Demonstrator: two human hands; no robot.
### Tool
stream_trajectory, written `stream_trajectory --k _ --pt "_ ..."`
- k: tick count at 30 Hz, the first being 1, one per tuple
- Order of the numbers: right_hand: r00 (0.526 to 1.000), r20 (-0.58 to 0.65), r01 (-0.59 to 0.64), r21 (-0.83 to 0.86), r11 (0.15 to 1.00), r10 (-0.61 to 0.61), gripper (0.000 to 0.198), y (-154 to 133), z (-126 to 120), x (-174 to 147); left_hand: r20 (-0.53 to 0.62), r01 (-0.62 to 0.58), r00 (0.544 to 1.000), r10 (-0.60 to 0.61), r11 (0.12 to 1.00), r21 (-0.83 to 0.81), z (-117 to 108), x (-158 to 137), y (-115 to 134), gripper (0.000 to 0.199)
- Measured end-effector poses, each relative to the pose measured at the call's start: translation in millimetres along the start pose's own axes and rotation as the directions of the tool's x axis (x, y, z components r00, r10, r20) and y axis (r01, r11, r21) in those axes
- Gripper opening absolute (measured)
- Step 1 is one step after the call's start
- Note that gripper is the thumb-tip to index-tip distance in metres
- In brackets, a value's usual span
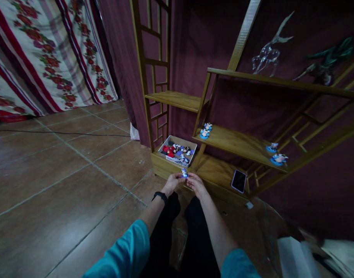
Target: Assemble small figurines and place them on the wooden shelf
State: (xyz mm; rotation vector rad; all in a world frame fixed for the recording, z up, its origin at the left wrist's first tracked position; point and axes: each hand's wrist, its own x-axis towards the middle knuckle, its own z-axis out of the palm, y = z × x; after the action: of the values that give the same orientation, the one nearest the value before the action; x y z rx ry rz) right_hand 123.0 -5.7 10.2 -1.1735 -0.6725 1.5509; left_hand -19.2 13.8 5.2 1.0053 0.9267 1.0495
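Between my two hands, in front of the low wooden shelf, is a small blue, white and purple figurine (pixel 184 173). My left hand (pixel 173 182) has its fingers closed on the figurine's left side. My right hand (pixel 196 182) pinches it from the right. Just beyond them, a shallow cardboard box (pixel 168 157) holds several red, black, white and purple figurines. Two blue-and-white figurines (pixel 205 133) stand at the left end of the middle shelf (pixel 237 143). Another blue-based figurine (pixel 278 159) and a smaller one (pixel 271 147) are at its right end.
A dark-screened tablet (pixel 239 180) leans on the bottom shelf (pixel 215 170). Higher up are a clear glass deer (pixel 266 58) and a dark green statue (pixel 327 63). A cable (pixel 63 133) crosses the tiled floor (pixel 63 185) at left. White items (pixel 295 255) lie at lower right.
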Motion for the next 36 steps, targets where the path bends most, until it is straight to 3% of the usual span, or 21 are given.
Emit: stream_trajectory --k 9,19,26,36 --pt "1.000 0.005 -0.030 -0.007 1.000 0.030 0.025 3.0 -2.8 3.6 -0.149 -0.053 0.987 0.054 0.999 0.007 1.4 -1.4 -1.4 0.039" --pt "0.999 0.013 -0.038 0.023 0.999 0.038 0.025 9.6 -6.0 10.7 -0.158 -0.058 0.986 0.057 0.998 0.002 4.5 -2.3 -1.9 0.039" --pt "1.000 -0.008 -0.012 0.079 0.997 0.012 0.024 10.7 -6.8 11.3 -0.099 -0.040 0.994 0.037 0.999 -0.036 4.7 -2.1 -1.0 0.036" --pt "1.000 -0.003 -0.012 0.066 0.998 0.013 0.022 10.0 -6.7 11.2 -0.156 -0.046 0.987 0.045 0.999 -0.007 5.1 -0.9 -2.1 0.038"
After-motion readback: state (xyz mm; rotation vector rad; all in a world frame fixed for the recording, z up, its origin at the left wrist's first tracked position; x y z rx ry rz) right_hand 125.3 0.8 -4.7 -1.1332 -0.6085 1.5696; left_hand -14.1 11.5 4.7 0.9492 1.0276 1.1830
